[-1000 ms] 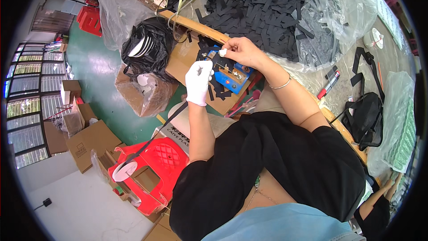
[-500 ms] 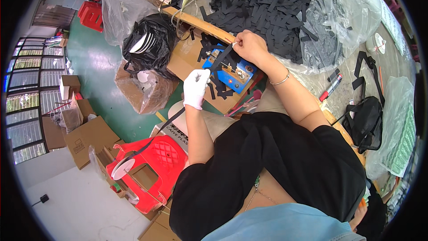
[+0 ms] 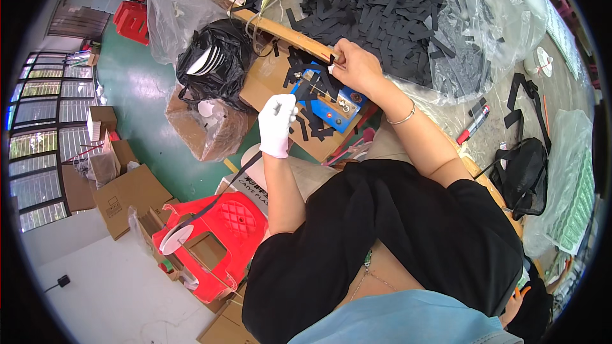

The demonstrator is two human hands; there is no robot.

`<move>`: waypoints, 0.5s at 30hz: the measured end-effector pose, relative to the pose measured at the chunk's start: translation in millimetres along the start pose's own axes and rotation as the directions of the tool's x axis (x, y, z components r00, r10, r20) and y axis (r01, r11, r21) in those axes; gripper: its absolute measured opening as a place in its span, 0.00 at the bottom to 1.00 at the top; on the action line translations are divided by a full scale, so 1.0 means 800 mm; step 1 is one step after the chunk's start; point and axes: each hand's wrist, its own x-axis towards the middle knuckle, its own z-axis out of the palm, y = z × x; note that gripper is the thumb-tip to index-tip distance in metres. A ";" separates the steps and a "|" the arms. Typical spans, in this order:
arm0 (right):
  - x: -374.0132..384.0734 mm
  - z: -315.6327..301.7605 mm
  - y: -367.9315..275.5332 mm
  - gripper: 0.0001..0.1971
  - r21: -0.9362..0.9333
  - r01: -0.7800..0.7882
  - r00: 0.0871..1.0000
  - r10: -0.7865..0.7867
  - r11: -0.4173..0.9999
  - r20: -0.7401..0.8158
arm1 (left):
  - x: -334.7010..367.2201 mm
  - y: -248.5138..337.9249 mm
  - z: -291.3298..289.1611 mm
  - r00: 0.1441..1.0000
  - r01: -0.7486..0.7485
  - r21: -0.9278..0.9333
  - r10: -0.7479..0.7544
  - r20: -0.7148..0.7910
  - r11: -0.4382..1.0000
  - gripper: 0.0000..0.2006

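Observation:
My left hand [image 3: 276,126], in a white glove, is closed on a black strap [image 3: 245,167], which runs down to a white reel [image 3: 176,241] on the red stool [image 3: 239,216]. My bare right hand [image 3: 358,67], with a white cover on one finger, pinches a dark bit of strip at the wooden table edge. Between and below both hands lies a blue metal device [image 3: 335,111] with a bar and knobs. Short cut black pieces [image 3: 313,124] lie around it on a cardboard box [image 3: 261,83].
A big heap of black strips [image 3: 376,19] covers the tabletop beside plastic sheeting [image 3: 491,13]. Left of the device are a black bag [image 3: 220,57] and an open carton [image 3: 207,127]. A red marker [image 3: 473,125] and a black mesh pouch [image 3: 519,175] lie rightward. Another person's hand [image 3: 512,309] shows lower right.
The strap stretched between my hands across the blue device no longer shows there. My left hand has shifted slightly left and up; my right hand has risen a little toward the table edge.

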 end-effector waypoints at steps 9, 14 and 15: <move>0.000 -0.008 -0.001 0.12 0.301 0.007 0.997 -0.030 0.954 0.072 | 0.007 0.010 0.027 0.999 -0.010 -0.035 0.012 0.051 0.999 0.06; -0.006 -0.008 0.004 0.11 0.155 0.186 0.982 -0.186 0.970 -0.013 | 0.008 0.009 0.027 0.999 -0.019 -0.049 0.022 0.049 0.999 0.06; -0.006 -0.008 0.003 0.11 0.156 0.185 0.983 -0.185 0.970 -0.014 | 0.008 0.009 0.026 0.999 -0.019 -0.048 0.021 0.050 0.999 0.06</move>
